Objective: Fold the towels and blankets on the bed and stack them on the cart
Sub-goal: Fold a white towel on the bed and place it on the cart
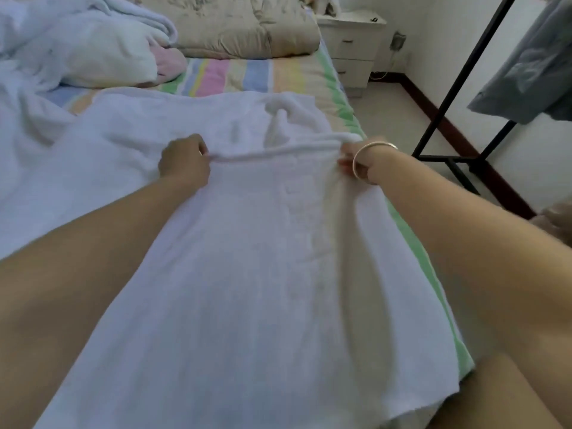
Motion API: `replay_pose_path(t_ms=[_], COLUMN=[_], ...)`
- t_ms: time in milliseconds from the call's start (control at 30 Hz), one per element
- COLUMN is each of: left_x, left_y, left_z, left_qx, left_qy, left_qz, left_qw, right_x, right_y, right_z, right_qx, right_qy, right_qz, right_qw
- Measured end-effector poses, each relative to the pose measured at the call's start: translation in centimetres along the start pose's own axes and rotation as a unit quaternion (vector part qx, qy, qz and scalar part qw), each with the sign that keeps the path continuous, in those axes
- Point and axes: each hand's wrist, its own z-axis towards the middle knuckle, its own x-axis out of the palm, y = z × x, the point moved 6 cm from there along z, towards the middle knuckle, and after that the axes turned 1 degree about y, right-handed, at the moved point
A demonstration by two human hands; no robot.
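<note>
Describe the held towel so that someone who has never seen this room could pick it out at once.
Start at the striped bed. Along its near right side lies a white towel. Unlike the crumpled pile at far left, it is spread flat, and the left hand and right hand grip its far edge.

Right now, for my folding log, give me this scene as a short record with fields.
towel: white towel lies lengthwise on striped sheet, far edge raised
left hand: grips that edge
right hand: grips the same edge
unfolded: rumpled pile, far left
cart: not in view
</note>
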Motion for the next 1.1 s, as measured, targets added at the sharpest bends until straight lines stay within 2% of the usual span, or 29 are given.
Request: replay_pose_path(t_ms=[100, 200, 300, 367, 400, 433, 500, 567, 633, 733, 900, 967, 1100], left_x=[-2.0, -2.0, 0.5, 2.4, 2.9, 3.3, 3.5, 3.2, 2.5, 1.5, -2.0, -2.4, -2.4], left_y=[-2.5, -4.3, -4.0, -3.2, -2.9, -2.9, -3.2, -3.3, -2.3, 1.8, 8.5, 9.3, 9.6], left_z=[2.9, 4.0, 2.6, 0.6, -0.8, -2.1, -5.3, -9.0, -13.1, -18.9, -24.0, -24.7, -25.0], left_qx=[0.012, 0.035, 0.068, 0.094, 0.108, 0.122, 0.155, 0.19, 0.235, 0.273, 0.204, 0.187, 0.168], left_qy=[-0.073, -0.074, 0.025, 0.098, 0.113, 0.12, 0.122, 0.122, 0.128, 0.131, 0.121, 0.124, 0.14], left_qz=[-0.027, 0.002, 0.001, -0.007, -0.006, -0.008, -0.016, -0.02, 0.012, 0.12, 0.173, 0.18, 0.191], left_qw=[0.997, 0.997, 0.997, 0.991, 0.988, 0.985, 0.98, 0.974, 0.964, 0.946, 0.956, 0.958, 0.957], right_x=[-1.0, -1.1, -1.4, -1.8, -2.4, -2.9, -2.9, -1.1, 1.8, 5.4, 7.0, 7.2, 5.9], right_y=[2.1, 1.3, -1.0, -1.5, -1.2, -1.0, -0.9, -2.1, -5.4, -11.1, -14.4, -14.4, -13.9], right_z=[1.1, 1.2, 0.9, 1.2, 1.0, 0.8, -2.0, -6.5, -11.1, -16.7, -22.4, -23.0, -21.0], right_qx=[-0.035, 0.023, 0.093, 0.066, 0.027, -0.023, -0.152, -0.27, -0.285, -0.287, -0.383, -0.397, -0.346], right_qy=[-0.017, 0.008, 0.039, 0.025, -0.008, -0.044, -0.093, -0.075, 0.012, 0.124, 0.187, 0.19, 0.126], right_qz=[0.011, -0.013, -0.118, -0.105, -0.115, -0.176, -0.332, -0.401, -0.455, -0.58, -0.606, -0.612, -0.6], right_qw=[0.999, 1.0, 0.988, 0.992, 0.993, 0.983, 0.926, 0.872, 0.843, 0.753, 0.672, 0.657, 0.71])
